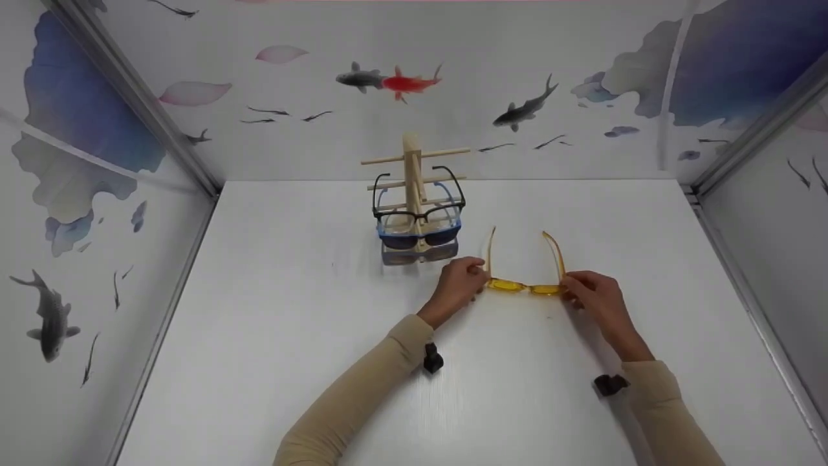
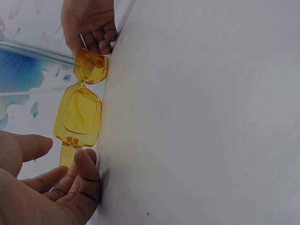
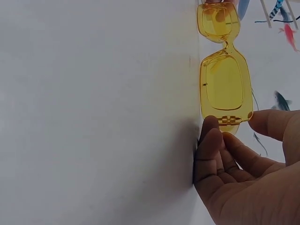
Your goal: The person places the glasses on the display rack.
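Yellow clear-framed sunglasses (image 1: pixel 508 285) stand on the white table, temples unfolded and pointing toward the back wall. At their left hinge is my left hand (image 1: pixel 460 285); its fingers touch or nearly touch the temple. In the left wrist view, the left thumb (image 2: pixel 37 146) is apart from the frame. My right hand (image 1: pixel 598 301) pinches the right hinge corner, its thumb (image 3: pixel 267 123) at the frame's edge and its fingers curled by the hinge. The lenses (image 3: pixel 225 84) face me.
Left of the sunglasses, a wooden display rack (image 1: pixel 412 168) stands near the back wall. It bears black-framed glasses (image 1: pixel 420 215), blue-framed dark glasses (image 1: pixel 401 241) and a grey pair (image 1: pixel 404 257) lowest. Fish-patterned walls enclose the white table (image 1: pixel 259 291) at the back and sides.
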### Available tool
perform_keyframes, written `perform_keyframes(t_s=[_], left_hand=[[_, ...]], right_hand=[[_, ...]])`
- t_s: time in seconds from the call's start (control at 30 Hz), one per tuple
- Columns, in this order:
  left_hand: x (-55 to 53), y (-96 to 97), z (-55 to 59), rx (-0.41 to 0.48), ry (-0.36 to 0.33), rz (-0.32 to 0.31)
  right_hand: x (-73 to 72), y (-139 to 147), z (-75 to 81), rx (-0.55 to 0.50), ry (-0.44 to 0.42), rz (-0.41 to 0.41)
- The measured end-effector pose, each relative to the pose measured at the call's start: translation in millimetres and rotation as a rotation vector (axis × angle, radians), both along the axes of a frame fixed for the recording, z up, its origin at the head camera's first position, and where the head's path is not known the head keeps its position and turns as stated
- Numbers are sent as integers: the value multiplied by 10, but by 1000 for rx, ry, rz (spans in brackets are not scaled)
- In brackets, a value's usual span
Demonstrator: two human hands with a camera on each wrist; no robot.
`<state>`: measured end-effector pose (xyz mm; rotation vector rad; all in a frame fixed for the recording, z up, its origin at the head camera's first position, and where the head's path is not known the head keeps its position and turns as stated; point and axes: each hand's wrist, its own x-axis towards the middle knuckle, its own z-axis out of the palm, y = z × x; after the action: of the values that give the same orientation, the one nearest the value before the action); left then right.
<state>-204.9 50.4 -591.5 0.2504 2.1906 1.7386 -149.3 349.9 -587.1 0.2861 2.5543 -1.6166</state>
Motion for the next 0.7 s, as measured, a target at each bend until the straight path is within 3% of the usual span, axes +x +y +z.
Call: perform_keyframes(t_s=[0.3,0.7], left_hand=[[-13,11,-17,-19,18,10],[30,-1,46,-15,3,24]], right_hand=[[9,-37,0,22,6,-26],[83,-58,18,9,8,-33]])
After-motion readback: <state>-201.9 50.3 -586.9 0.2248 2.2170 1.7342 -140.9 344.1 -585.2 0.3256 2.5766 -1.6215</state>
